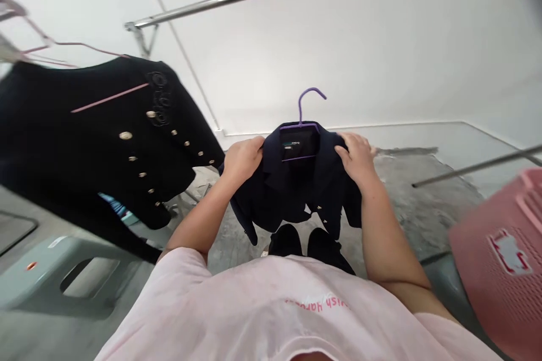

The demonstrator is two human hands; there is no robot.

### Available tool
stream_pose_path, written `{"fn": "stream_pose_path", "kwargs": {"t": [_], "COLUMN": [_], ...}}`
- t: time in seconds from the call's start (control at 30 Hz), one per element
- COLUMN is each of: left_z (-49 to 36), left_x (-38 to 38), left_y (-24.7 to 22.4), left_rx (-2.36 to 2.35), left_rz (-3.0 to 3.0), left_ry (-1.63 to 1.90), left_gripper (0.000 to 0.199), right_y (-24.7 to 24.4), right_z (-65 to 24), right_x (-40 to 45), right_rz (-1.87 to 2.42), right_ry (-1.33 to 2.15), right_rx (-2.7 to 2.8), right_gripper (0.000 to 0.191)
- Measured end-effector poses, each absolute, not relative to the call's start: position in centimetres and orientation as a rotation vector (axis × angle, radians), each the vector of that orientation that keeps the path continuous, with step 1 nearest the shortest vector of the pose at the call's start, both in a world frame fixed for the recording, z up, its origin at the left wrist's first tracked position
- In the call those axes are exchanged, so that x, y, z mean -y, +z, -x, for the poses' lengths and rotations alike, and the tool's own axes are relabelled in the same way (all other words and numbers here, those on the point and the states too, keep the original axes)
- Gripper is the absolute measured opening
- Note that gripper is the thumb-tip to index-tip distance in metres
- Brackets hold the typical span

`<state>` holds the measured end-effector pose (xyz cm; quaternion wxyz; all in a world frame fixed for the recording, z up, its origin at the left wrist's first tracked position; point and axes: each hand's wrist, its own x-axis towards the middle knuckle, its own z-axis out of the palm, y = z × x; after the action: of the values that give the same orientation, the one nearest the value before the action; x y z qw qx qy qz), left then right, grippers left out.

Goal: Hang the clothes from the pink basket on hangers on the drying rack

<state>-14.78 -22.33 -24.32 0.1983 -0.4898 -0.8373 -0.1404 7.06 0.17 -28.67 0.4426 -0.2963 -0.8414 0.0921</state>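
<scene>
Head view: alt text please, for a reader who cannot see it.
Left hand and right hand grip the shoulders of a navy jacket on a purple hanger. A black gold-buttoned jacket hangs left; pink basket at right.

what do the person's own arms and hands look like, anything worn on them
Both arms are bare from the short sleeves of a pale pink cotton t-shirt down. The left hand and right hand are bare too: no gloves, and no watch, bracelet or ring shows on the sides in view. The shirt carries small pink lettering across the chest, seen upside down and too blurred to read fully.
</scene>
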Motion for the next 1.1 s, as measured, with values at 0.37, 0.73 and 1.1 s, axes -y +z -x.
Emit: {"fn": "stream_pose_path", "kwargs": {"t": [0.37, 0.73, 1.1], "left_z": [22.1, 23.7, 26.2], "left_x": [32.0, 38.0, 42.4], "left_y": [-17.9, -10.1, -8.5], "left_rx": [2.32, 2.213, 2.309], "left_rz": [0.726, 0.407, 0.223], "left_ry": [-0.46, -0.39, -0.496], "left_gripper": [0.025, 0.028, 0.031], "right_y": [-35.5, -35.4, -36.1], "right_z": [-4.9, -4.2, -4.3], "right_x": [-2.5, 0.4, 1.5], "right_rz": [0.75, 0.727, 0.69], "right_ry": [0.675, 0.846, 0.908], "right_rx": [2.165, 2.299, 2.474], "right_gripper": [0.053, 0.05, 0.042]}}
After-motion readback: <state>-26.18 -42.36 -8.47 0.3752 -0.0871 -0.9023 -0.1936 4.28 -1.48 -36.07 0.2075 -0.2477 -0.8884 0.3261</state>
